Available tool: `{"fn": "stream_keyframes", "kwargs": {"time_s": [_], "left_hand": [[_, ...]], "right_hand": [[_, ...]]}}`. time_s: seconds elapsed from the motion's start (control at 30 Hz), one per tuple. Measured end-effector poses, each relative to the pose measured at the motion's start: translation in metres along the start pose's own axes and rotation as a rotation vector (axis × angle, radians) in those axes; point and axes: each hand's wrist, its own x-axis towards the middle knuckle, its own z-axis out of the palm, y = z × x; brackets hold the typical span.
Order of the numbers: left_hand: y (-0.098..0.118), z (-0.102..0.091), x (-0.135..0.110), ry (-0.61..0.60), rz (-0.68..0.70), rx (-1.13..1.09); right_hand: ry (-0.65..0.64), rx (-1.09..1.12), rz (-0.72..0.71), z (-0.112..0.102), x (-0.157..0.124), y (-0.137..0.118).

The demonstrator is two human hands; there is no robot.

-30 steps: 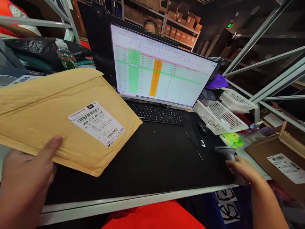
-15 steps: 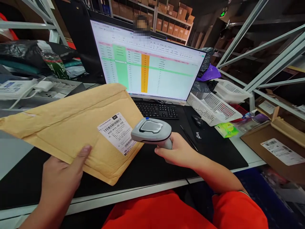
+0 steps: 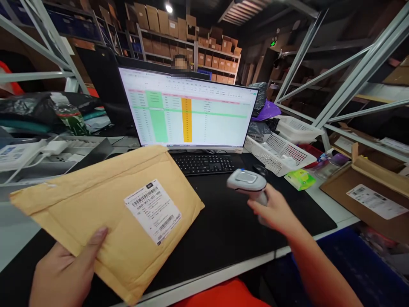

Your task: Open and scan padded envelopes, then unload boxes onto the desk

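A tan padded envelope is tilted up above the black desk mat. My left hand grips its lower left edge, thumb on the front and the other fingers hidden behind. On the front is a white label with barcodes, facing me. In my right hand is a grey barcode scanner, held by its handle over the mat, apart from the envelope. Its head points left towards the envelope. Beyond the envelope lies a black keyboard.
A monitor showing a spreadsheet stands behind the keyboard; a person's head shows above it. To the right are a mouse, white plastic baskets, a green packet and a cardboard box. A bottle stands on the left.
My right hand has drawn the scanner to the right, away from the label. The envelope sits lower in view, still in my left hand. The camera has tilted up.
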Motion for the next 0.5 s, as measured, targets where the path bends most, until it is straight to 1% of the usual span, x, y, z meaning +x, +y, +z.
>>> {"fn": "stream_keyframes", "kwargs": {"time_s": [0.03,0.07,0.1,0.13,0.17,0.23,0.27,0.33,0.4,0.43,0.47,0.5], "left_hand": [[-0.002,-0.003,0.005,-0.014,-0.064,-0.039],[-0.004,-0.006,0.01,-0.032,-0.148,-0.089],[-0.005,-0.009,0.014,-0.059,-0.25,-0.144],[-0.006,-0.01,0.018,-0.091,-0.36,-0.197],[-0.007,-0.011,0.02,-0.127,-0.466,-0.238],[-0.011,-0.007,0.02,-0.214,-0.618,-0.27],[-0.015,-0.005,0.019,-0.252,-0.655,-0.263],[-0.031,0.002,0.016,-0.319,-0.676,-0.226],[-0.058,0.005,0.02,-0.404,-0.652,-0.179],[-0.076,0.004,0.025,-0.45,-0.609,-0.133],[-0.094,0.002,0.033,-0.503,-0.528,-0.064],[-0.112,-0.002,0.044,-0.521,-0.402,0.07]], "right_hand": [[0.102,-0.161,0.042,-0.016,0.002,0.022],[0.182,-0.336,0.12,-0.032,0.005,0.045],[0.25,-0.499,0.233,-0.047,0.007,0.069],[0.251,-0.605,0.344,-0.061,0.009,0.092],[0.22,-0.642,0.453,-0.074,0.01,0.114],[0.143,-0.601,0.647,-0.095,0.01,0.15],[0.115,-0.573,0.71,-0.102,0.01,0.163],[0.085,-0.585,0.758,-0.111,0.007,0.176],[0.085,-0.707,0.734,-0.111,0.004,0.174],[0.115,-0.802,0.702,-0.107,0.003,0.168],[0.168,-0.907,0.653,-0.101,0.003,0.16],[0.239,-1.005,0.581,-0.093,0.004,0.15]]}}
